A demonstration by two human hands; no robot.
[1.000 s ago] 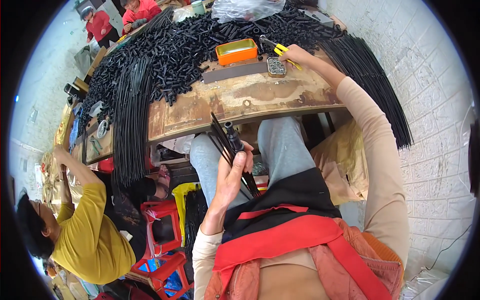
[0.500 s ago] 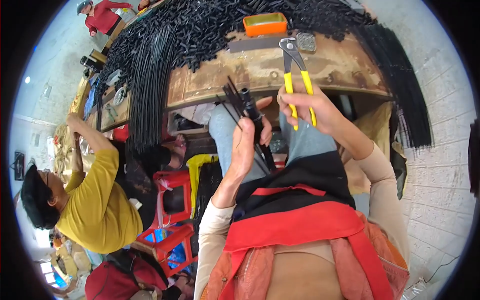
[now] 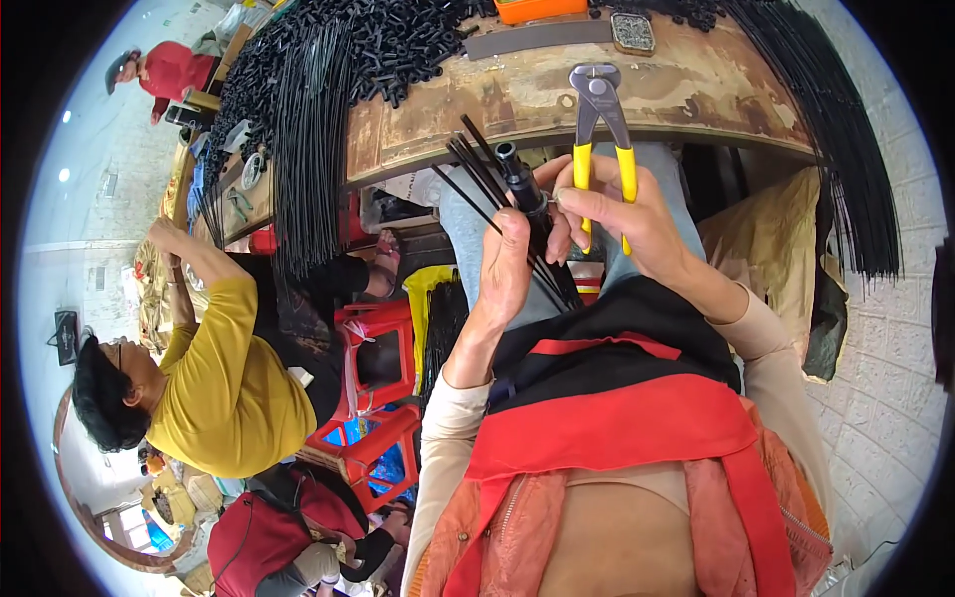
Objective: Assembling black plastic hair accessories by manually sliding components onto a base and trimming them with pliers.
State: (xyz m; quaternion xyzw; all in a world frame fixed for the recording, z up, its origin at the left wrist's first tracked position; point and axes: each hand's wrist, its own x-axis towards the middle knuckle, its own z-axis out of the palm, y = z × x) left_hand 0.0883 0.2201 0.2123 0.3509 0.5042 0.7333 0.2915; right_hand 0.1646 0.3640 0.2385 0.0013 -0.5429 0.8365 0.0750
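My left hand [image 3: 505,264] is wrapped round a bundle of thin black rods [image 3: 476,171] and a thicker black tubular piece [image 3: 521,184] with a round open end. The rods fan out past the thumb, and their lower ends run down over my lap. In my right hand [image 3: 637,211] are pincers [image 3: 599,98] with yellow handles, head pointing away from me and handles spread. The thumb and fingertips of that hand meet the side of the tubular piece. A small thin bit shows there, too small to name.
A worn wooden bench [image 3: 438,129] carries a heap of short black tubes [image 3: 398,50], a flat metal bar [image 3: 537,38], an orange tray [image 3: 542,10] and a small square tin [image 3: 633,34]. Long black rods [image 3: 310,149] hang over its edge. A co-worker in yellow [image 3: 234,383] sits at left beside red stools [image 3: 383,348].
My right hand has moved left with the pincers, bringing its fingertips against the tubular piece. The view has shifted, so the bench sits higher in the picture.
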